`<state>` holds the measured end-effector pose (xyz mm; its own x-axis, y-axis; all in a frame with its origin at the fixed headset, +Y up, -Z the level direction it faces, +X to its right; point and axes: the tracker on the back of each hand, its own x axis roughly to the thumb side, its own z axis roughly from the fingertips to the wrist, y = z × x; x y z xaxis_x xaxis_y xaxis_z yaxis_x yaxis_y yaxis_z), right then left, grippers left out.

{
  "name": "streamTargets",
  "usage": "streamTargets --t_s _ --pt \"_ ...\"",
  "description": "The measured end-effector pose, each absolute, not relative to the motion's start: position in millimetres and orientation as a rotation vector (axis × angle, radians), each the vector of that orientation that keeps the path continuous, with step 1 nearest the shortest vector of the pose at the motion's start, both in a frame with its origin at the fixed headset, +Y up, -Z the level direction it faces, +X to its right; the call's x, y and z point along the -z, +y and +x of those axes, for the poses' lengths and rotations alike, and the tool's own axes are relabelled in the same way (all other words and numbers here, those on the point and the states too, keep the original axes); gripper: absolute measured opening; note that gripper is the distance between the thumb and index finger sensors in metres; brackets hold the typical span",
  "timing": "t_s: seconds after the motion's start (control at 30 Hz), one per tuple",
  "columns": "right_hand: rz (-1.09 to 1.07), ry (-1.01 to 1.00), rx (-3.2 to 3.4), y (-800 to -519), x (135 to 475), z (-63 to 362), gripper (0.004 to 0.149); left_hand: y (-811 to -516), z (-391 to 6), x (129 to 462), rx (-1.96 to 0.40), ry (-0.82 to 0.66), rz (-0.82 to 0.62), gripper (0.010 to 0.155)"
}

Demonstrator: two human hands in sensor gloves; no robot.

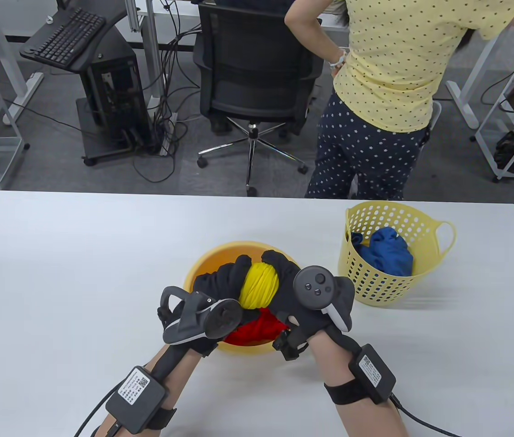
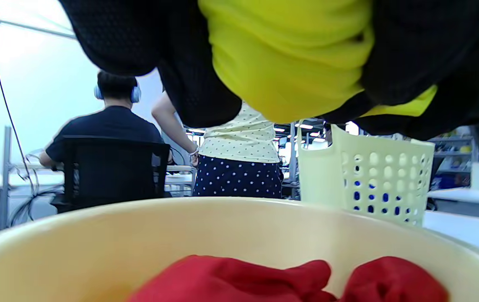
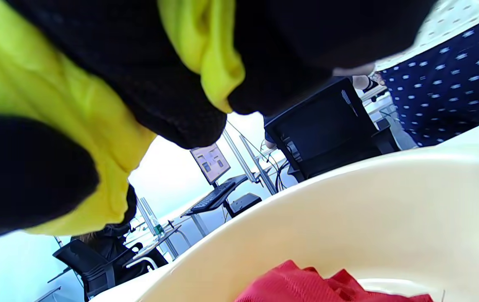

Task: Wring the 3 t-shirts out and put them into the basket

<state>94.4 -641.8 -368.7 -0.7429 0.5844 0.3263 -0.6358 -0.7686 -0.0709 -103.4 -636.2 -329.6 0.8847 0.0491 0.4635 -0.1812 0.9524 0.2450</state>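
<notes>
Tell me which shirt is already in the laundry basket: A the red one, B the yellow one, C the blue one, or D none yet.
C: the blue shirt lies inside the perforated basket; the yellow shirt is gripped by both hands, and the red shirt sits in the basin.

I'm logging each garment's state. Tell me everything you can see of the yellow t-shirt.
The yellow t-shirt is bright yellow cloth, bunched and twisted into a tight ridged wad. The left hand and right hand, both in black gloves, grip it from either side, fingers curled round it. It is held above the orange basin, over the red t-shirt lying inside. No dripping water is visible.
</notes>
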Motion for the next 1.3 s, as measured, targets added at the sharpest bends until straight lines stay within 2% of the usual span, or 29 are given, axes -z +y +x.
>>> streamTargets --t_s 0.1,0.17,0.23,0.3,0.33,0.4,0.47,0.53,0.63,0.7,0.73,0.9,1.07,1.17,1.3 --pt "0.364 -0.290 -2.385 -630.6 368.9 107.2 0.084 -631.4 -113.3 332.3 -0.273 -0.490 0.208 0.116" --pt "0.270 -0.379 -2.286 -617.8 372.1 135.2 0.084 -627.7 -120.7 331.9 -0.362 -0.494 0.236 0.111" --pt "0.173 -0.446 -2.198 -609.6 374.1 161.8 0.087 -629.5 -124.3 333.6 -0.301 -0.466 0.235 0.109" --pt "0.021 -0.577 -2.110 -601.9 375.8 201.6 0.090 -638.7 -122.9 339.3 -0.163 -0.417 0.162 0.102" --pt "-0.051 -0.622 -2.103 -600.4 376.3 219.2 0.091 -647.0 -119.8 344.5 -0.079 -0.392 0.077 0.097" --pt "-0.201 -0.700 -2.120 -601.6 376.6 249.3 0.092 -662.8 -114.0 352.5 0.026 -0.374 -0.074 0.093" --pt "-0.384 -0.771 -2.185 -609.0 378.1 278.0 0.091 -682.1 -106.3 359.9 0.060 -0.366 -0.135 0.090" --pt "-0.476 -0.754 -2.283 -616.3 382.1 289.3 0.090 -695.1 -98.6 364.3 0.067 -0.377 -0.198 0.089" --pt "-0.507 -0.624 -2.428 -627.4 392.0 291.3 0.085 -708.8 -88.6 368.6 0.108 -0.376 -0.259 0.092" --pt "-0.400 -0.465 -2.490 -630.4 398.6 280.2 0.081 -716.5 -82.5 370.0 0.169 -0.380 -0.302 0.092" --pt "-0.379 -0.453 -2.494 -629.5 399.0 276.4 0.084 -717.1 -82.1 370.5 0.163 -0.383 -0.302 0.091" --pt "-0.151 -0.551 -2.547 -615.4 393.1 238.8 0.085 -716.7 -84.6 373.8 0.139 -0.332 -0.276 0.072" --pt "-0.080 -0.607 -2.541 -610.7 385.8 219.9 0.084 -711.1 -88.4 374.2 0.080 -0.308 -0.138 0.043" --pt "-0.078 -0.630 -2.532 -608.9 383.5 218.8 0.083 -701.2 -94.5 373.5 0.050 -0.314 -0.167 0.042" --pt "-0.086 -0.657 -2.507 -608.0 382.3 220.2 0.083 -682.5 -113.5 370.3 -0.112 -0.271 -0.047 0.043"
